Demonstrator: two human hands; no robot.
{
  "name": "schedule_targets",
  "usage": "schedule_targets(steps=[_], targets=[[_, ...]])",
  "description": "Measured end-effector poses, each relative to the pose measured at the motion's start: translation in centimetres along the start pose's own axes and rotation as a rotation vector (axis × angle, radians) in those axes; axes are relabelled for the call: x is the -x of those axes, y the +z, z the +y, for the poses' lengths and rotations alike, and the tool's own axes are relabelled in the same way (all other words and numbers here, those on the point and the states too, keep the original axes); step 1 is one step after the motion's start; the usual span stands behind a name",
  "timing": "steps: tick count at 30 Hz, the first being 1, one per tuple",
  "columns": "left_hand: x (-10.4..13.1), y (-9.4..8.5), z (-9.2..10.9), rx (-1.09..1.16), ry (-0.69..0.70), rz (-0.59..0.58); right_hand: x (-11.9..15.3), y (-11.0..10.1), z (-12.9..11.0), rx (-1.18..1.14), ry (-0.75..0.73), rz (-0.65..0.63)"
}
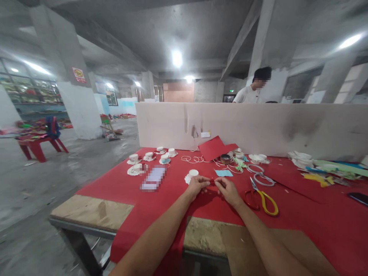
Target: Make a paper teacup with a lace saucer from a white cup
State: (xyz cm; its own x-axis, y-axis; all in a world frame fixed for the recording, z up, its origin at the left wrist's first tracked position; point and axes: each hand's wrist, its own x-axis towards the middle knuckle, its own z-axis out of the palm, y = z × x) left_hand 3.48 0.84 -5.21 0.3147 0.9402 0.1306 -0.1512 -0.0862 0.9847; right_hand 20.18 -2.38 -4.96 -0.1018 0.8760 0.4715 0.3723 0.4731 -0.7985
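Observation:
My left hand (198,184) and my right hand (226,188) are close together above the red table covering (161,214). Between their fingertips is a small red piece (212,181), pinched from both sides; its exact shape is too small to tell. Just beyond my left hand stands a white cup-shaped piece (193,173) with a ruffled base. A light blue paper piece (224,173) lies beyond my right hand. Scissors (263,197) with one yellow and one red handle rest open to the right of my right hand.
Several white ruffled cups (149,156) and a blurred phone-like object (154,178) occupy the left. White cord, a tape roll (225,158), red sheets (213,148) and colored scraps (319,178) lie toward the pale partition (247,126). A person (249,93) is behind it.

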Motion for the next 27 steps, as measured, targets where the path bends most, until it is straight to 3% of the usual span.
schedule_targets(steps=[18, 21, 27], targets=[[-0.1, 0.1, -0.3, 0.031, 0.033, -0.022, -0.3, 0.3, 0.6, -0.14, 0.074, 0.024], [-0.2, 0.2, -0.1, 0.045, 0.017, 0.055, -0.5, 0.1, 0.9, -0.154, 0.126, 0.117], [-0.4, 0.0, 0.2, 0.092, 0.024, 0.193, -1.4, -1.4, 2.6, -0.091, 0.206, 0.45]])
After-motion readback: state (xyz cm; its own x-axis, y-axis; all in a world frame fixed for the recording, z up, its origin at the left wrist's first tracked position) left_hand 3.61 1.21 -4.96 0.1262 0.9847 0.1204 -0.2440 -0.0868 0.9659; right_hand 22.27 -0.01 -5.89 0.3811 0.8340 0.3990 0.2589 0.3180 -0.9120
